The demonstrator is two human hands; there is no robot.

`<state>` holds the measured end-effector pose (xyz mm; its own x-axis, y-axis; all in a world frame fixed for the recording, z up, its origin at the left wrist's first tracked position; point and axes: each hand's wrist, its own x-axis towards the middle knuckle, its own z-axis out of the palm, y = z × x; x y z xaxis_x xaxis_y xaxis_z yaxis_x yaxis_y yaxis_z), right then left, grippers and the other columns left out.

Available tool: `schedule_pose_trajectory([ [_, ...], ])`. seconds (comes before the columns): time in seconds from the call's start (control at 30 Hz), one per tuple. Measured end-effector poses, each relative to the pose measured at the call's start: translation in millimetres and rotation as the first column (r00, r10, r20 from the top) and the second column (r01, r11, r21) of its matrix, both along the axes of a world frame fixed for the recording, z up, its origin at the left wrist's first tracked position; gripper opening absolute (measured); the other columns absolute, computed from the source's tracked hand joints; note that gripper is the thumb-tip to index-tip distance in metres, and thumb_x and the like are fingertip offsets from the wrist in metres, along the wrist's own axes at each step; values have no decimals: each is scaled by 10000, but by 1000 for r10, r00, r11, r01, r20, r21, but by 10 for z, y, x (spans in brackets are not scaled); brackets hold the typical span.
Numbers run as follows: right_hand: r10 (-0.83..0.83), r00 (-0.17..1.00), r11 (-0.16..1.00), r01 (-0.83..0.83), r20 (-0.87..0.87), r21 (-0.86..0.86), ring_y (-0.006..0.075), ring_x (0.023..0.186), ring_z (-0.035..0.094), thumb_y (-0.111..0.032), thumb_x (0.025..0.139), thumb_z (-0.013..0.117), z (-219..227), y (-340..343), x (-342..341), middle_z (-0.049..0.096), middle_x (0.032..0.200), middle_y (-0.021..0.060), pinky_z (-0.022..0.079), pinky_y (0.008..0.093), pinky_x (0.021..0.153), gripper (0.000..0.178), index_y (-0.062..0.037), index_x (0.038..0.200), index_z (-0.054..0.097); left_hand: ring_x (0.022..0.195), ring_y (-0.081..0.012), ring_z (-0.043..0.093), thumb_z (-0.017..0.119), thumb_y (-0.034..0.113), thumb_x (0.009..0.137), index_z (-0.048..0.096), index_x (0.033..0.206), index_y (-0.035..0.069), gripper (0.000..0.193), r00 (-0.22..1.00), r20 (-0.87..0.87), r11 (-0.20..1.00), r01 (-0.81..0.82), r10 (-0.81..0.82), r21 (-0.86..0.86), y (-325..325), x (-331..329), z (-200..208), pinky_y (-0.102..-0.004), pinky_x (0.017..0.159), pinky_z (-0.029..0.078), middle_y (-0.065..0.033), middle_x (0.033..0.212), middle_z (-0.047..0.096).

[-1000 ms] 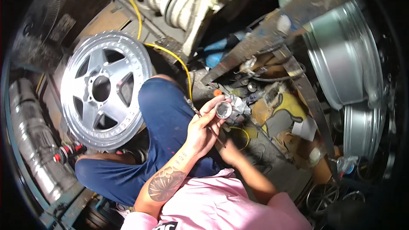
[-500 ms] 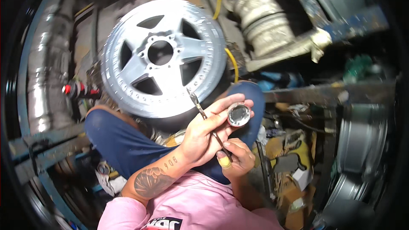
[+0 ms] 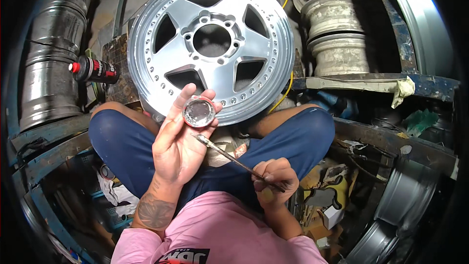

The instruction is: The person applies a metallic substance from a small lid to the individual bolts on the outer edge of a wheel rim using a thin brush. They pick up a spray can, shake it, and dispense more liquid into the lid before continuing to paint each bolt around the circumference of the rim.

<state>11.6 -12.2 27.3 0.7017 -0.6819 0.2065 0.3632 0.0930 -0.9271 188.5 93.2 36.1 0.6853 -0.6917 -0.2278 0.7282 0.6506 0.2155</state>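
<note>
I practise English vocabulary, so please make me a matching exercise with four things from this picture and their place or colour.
1. small round container
2. thin brush
3. five-spoke wheel
4. bottle

A. silver, beyond the hands
B. black with red cap
C. in the left hand
D. in the right hand

Pairs: 1-C, 2-D, 3-A, 4-B

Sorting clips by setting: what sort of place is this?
Likely a wheel workshop: a silver spoked wheel faces the person, with pale rims to its right and grey rims at lower right.
</note>
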Motion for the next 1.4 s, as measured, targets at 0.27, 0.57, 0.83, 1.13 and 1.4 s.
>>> schedule_pose_trajectory([
  [0.27,100,965,726,-237,-241,-645,210,598,594,-103,772,741,193,-273,392,598,787,95,500,334,548,158,2,788,625,1278,-368,453,421,107,973,324,1410,-6,461,999,10,998,38,-39,41,21,-38,-199,-425,1054,408,-268,1394,401],
  [0.57,-131,987,708,29,-91,-705,212,561,619,-382,932,590,606,-624,540,640,688,93,475,309,534,376,-22,830,623,1265,-313,462,451,170,971,342,1405,0,478,984,169,996,47,-60,82,-115,-118,-276,-435,1104,296,-237,1385,433],
  [0.83,-53,985,651,-93,-167,-754,208,578,627,-301,923,606,577,-612,585,649,698,91,461,303,536,297,-18,848,653,1268,-340,459,493,176,937,338,1407,6,524,993,81,997,83,-83,2,-155,-167,-264,-440,1115,281,-245,1380,432],
  [1.13,-82,973,632,-118,-217,-766,201,577,625,-301,920,614,573,-552,551,649,698,85,464,300,539,286,-29,840,651,1267,-343,456,501,154,932,351,1383,-18,505,984,58,967,156,-171,200,-128,-182,-177,-455,1099,317,-246,1370,426],
  [1.4,-114,966,641,-106,-231,-760,207,567,615,-326,922,613,591,-563,522,645,693,88,469,303,542,298,-36,862,649,1248,-197,454,503,246,961,320,1387,-56,554,971,143,975,170,-190,140,-107,-191,-236,-283,951,421,-163,1390,427],
])
